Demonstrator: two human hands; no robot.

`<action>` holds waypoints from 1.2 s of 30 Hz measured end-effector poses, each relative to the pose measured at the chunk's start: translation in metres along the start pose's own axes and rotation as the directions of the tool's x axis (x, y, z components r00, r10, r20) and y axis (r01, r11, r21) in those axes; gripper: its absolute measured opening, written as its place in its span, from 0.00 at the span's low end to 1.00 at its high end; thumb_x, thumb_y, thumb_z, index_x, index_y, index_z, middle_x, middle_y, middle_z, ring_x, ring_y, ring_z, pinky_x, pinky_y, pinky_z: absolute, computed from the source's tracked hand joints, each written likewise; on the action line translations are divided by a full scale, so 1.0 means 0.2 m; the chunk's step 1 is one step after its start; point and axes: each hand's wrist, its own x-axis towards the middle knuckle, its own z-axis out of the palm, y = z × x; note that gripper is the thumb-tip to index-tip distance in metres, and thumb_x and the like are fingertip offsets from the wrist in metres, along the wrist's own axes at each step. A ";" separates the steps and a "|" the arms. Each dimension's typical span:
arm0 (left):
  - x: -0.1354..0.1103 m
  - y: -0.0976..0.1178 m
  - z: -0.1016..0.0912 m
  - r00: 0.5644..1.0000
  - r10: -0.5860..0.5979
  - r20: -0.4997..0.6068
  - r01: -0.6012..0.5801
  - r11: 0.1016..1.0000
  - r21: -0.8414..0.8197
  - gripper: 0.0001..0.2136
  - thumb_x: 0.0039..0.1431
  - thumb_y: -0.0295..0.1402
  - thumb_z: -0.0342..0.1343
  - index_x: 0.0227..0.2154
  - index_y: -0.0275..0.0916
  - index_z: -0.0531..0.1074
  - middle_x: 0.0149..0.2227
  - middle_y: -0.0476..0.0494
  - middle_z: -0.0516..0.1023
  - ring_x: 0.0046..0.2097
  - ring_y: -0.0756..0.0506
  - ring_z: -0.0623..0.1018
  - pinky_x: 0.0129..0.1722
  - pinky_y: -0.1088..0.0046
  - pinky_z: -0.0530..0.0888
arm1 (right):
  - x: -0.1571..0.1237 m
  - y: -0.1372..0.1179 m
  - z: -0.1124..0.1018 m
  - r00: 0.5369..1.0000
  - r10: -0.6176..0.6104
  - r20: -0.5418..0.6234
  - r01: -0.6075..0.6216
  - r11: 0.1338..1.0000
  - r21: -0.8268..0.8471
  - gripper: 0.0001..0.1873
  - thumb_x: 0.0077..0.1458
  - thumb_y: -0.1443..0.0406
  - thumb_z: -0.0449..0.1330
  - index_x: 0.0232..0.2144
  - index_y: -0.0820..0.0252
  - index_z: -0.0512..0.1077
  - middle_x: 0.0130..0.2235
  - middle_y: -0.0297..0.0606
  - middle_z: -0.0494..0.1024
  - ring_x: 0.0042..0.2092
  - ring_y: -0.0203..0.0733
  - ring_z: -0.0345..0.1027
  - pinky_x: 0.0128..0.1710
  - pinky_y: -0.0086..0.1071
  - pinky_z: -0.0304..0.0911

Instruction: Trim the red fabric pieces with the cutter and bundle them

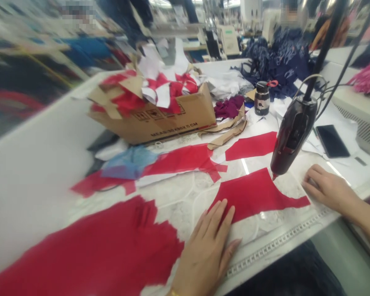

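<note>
Here, L hand (208, 242) on 1 red pc (249, 193); 1 phone (332, 141).

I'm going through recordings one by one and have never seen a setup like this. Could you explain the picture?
There is no robot: these are a person's bare hands, filmed by a head-worn camera looking forward and down. The left hand lies flat, its fingers on a red fabric piece. The right hand is by the piece's narrow end, fingers curled; I can't tell whether it holds anything. A black device hangs over the table, its tip near the fabric. Around them are a larger red cloth, a cardboard box of scraps and a phone.
</note>
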 end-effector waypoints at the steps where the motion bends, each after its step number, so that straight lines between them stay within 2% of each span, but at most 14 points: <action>1: -0.01 0.00 0.00 1.000 0.004 0.001 -0.004 1.000 0.003 0.22 0.70 0.38 0.41 0.56 0.27 0.66 0.59 0.30 0.67 0.60 0.36 0.67 0.57 0.61 0.63 | -0.01 0.01 0.00 1.000 -0.008 -0.007 0.008 1.000 0.023 0.15 0.64 0.56 0.48 0.36 0.59 0.68 0.42 0.40 0.71 0.31 0.37 0.68 0.26 0.31 0.55; 5: -0.04 -0.01 -0.02 1.000 0.002 0.008 -0.002 0.999 0.036 0.22 0.69 0.39 0.41 0.55 0.26 0.67 0.58 0.29 0.68 0.58 0.35 0.69 0.59 0.60 0.61 | -0.04 0.01 0.01 0.999 -0.049 -0.004 0.049 0.996 0.080 0.15 0.60 0.53 0.56 0.38 0.58 0.67 0.43 0.39 0.71 0.28 0.35 0.67 0.24 0.30 0.56; 8: -0.06 0.01 -0.05 1.000 -0.018 -0.004 0.018 0.998 0.066 0.22 0.69 0.40 0.41 0.54 0.28 0.68 0.57 0.30 0.70 0.56 0.35 0.70 0.60 0.60 0.60 | -0.04 0.01 0.01 0.999 -0.050 -0.017 0.051 0.996 0.068 0.15 0.57 0.54 0.60 0.38 0.58 0.66 0.42 0.39 0.71 0.28 0.35 0.67 0.22 0.29 0.55; 13: -0.07 0.03 -0.07 0.998 -0.052 0.018 0.051 0.995 0.082 0.22 0.69 0.40 0.41 0.55 0.29 0.67 0.58 0.30 0.69 0.58 0.35 0.69 0.59 0.60 0.60 | -0.03 0.00 0.02 0.993 -0.068 -0.095 0.071 0.997 0.035 0.15 0.57 0.54 0.61 0.37 0.58 0.67 0.40 0.38 0.72 0.27 0.36 0.67 0.20 0.29 0.55; 17: -0.07 0.03 -0.06 0.998 -0.054 0.017 0.052 0.994 0.093 0.22 0.69 0.41 0.40 0.55 0.30 0.68 0.57 0.32 0.70 0.58 0.37 0.68 0.57 0.61 0.64 | -0.03 -0.02 0.02 0.971 -0.164 -0.172 0.172 0.985 0.030 0.16 0.60 0.51 0.56 0.33 0.58 0.67 0.35 0.37 0.72 0.24 0.35 0.66 0.18 0.29 0.53; 20: -0.07 0.04 -0.06 0.998 -0.068 0.014 0.067 0.994 0.081 0.22 0.70 0.42 0.41 0.55 0.30 0.69 0.57 0.33 0.71 0.59 0.38 0.68 0.56 0.62 0.65 | -0.03 -0.10 0.00 0.925 -0.253 -0.282 0.286 0.955 0.078 0.17 0.64 0.53 0.52 0.31 0.59 0.66 0.31 0.35 0.72 0.20 0.32 0.62 0.18 0.28 0.55; 23: -0.07 0.05 -0.07 0.997 -0.081 0.008 0.080 0.994 0.070 0.23 0.70 0.43 0.41 0.55 0.31 0.69 0.57 0.34 0.71 0.59 0.38 0.68 0.55 0.61 0.67 | -0.01 -0.24 0.00 0.878 -0.363 -0.312 0.427 0.888 0.169 0.13 0.66 0.58 0.51 0.33 0.59 0.68 0.30 0.36 0.74 0.23 0.33 0.67 0.22 0.26 0.63; 25: -0.07 0.05 -0.07 0.997 -0.078 0.018 0.077 0.994 0.073 0.23 0.70 0.44 0.41 0.54 0.32 0.70 0.57 0.35 0.72 0.59 0.38 0.68 0.54 0.61 0.68 | 0.01 -0.33 0.02 0.849 -0.425 -0.312 0.495 0.847 0.193 0.12 0.67 0.62 0.48 0.38 0.60 0.69 0.37 0.40 0.77 0.29 0.36 0.73 0.27 0.27 0.68; 27: -0.08 0.06 -0.08 0.997 -0.079 0.025 0.077 0.994 0.077 0.23 0.69 0.44 0.41 0.54 0.33 0.70 0.56 0.35 0.72 0.59 0.39 0.69 0.54 0.61 0.69 | 0.06 -0.42 0.06 0.836 -0.450 -0.315 0.514 0.843 0.159 0.15 0.67 0.65 0.45 0.45 0.62 0.70 0.46 0.45 0.78 0.34 0.39 0.76 0.30 0.31 0.72; 29: -0.08 0.06 -0.08 0.996 -0.083 0.022 0.081 0.994 0.076 0.24 0.69 0.45 0.42 0.55 0.33 0.70 0.57 0.35 0.72 0.59 0.39 0.69 0.53 0.62 0.70 | 0.11 -0.48 0.10 0.845 -0.452 -0.285 0.489 0.870 0.072 0.18 0.66 0.67 0.45 0.52 0.65 0.69 0.54 0.49 0.74 0.36 0.43 0.77 0.32 0.35 0.74; 31: -0.08 0.05 -0.08 0.996 -0.085 0.019 0.084 0.994 0.066 0.24 0.69 0.45 0.42 0.56 0.32 0.69 0.57 0.35 0.72 0.59 0.39 0.69 0.53 0.62 0.71 | 0.16 -0.53 0.12 0.883 -0.431 -0.185 0.433 0.901 -0.031 0.22 0.65 0.67 0.45 0.57 0.67 0.67 0.58 0.51 0.71 0.37 0.46 0.77 0.32 0.39 0.75; 34: -0.10 0.04 -0.09 0.994 -0.089 0.065 0.087 0.996 0.029 0.25 0.68 0.47 0.44 0.56 0.33 0.69 0.57 0.35 0.72 0.59 0.38 0.71 0.53 0.61 0.72 | 0.20 -0.57 0.12 0.941 -0.338 -0.016 0.332 0.931 -0.152 0.23 0.65 0.68 0.44 0.57 0.67 0.67 0.59 0.54 0.69 0.34 0.46 0.77 0.31 0.39 0.74; 36: -0.11 0.04 -0.09 0.990 -0.102 0.101 0.104 0.994 -0.016 0.25 0.67 0.47 0.46 0.57 0.33 0.68 0.58 0.34 0.71 0.59 0.38 0.71 0.54 0.60 0.73 | 0.22 -0.60 0.10 0.952 -0.302 0.039 0.305 0.937 -0.170 0.22 0.66 0.68 0.43 0.57 0.66 0.68 0.60 0.53 0.68 0.34 0.45 0.77 0.32 0.39 0.73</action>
